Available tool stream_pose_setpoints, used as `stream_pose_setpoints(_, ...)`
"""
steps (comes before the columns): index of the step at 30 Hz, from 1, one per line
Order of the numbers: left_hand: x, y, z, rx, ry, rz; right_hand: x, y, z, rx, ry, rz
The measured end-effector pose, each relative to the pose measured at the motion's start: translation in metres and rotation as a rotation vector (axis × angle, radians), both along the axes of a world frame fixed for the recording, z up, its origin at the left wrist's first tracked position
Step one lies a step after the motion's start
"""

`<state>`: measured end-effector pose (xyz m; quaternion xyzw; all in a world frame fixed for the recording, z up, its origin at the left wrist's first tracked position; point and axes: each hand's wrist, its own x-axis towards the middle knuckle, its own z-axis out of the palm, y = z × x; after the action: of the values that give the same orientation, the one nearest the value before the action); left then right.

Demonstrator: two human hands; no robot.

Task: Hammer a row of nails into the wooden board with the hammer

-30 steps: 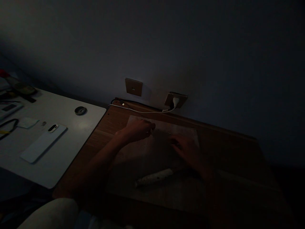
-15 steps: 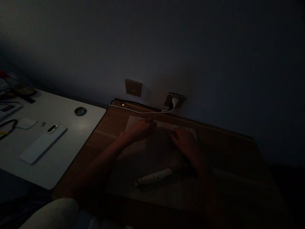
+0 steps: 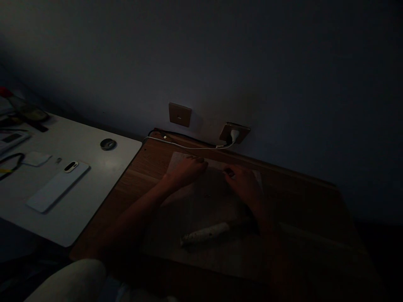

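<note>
The picture is very dark. My left hand (image 3: 192, 167) is closed, fingers curled down over the far part of a pale sheet (image 3: 201, 256) on the wooden table. Opposite it, my right hand (image 3: 241, 180) is curled, thumb and fingertips pinched together, with a small light speck at the tips. What either hand holds is too dark to name. A tiny dark mark or piece (image 3: 207, 196) lies on the sheet between my forearms. Nearer me rests a tool with a pale, speckled handle (image 3: 206, 233); its dark end runs toward my right forearm and is hard to see.
On the white table (image 3: 91, 201) at left lie a phone (image 3: 58, 186), a roll of tape (image 3: 108, 144) and a red-capped bottle (image 3: 27, 110). A white cable (image 3: 189, 147) runs along the wooden table's (image 3: 308, 209) back edge to a plug in a wall socket (image 3: 236, 132).
The view has shifted slightly. A tiny dark piece now shows on the sheet between my arms. Both hands stay in nearly the same place, and my right fingers have shifted a little.
</note>
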<state>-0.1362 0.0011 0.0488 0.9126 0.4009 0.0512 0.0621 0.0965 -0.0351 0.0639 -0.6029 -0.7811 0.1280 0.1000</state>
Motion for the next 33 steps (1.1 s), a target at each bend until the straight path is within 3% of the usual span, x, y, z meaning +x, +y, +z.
stream_pose_setpoints(10, 0.004, -0.001, 0.009, -0.06, -0.13, 0.128, -0.01, 0.001, -0.01, 0.007, 0.044, -0.016)
stream_pose_setpoints(18, 0.004, -0.004, 0.011, -0.172, -0.268, 0.087, -0.01, 0.001, -0.009, -0.033, 0.025, -0.004)
stream_pose_setpoints(33, 0.011, -0.007, 0.008, -0.141, -0.19, 0.055, -0.005, -0.001, -0.01, -0.01, 0.045, 0.011)
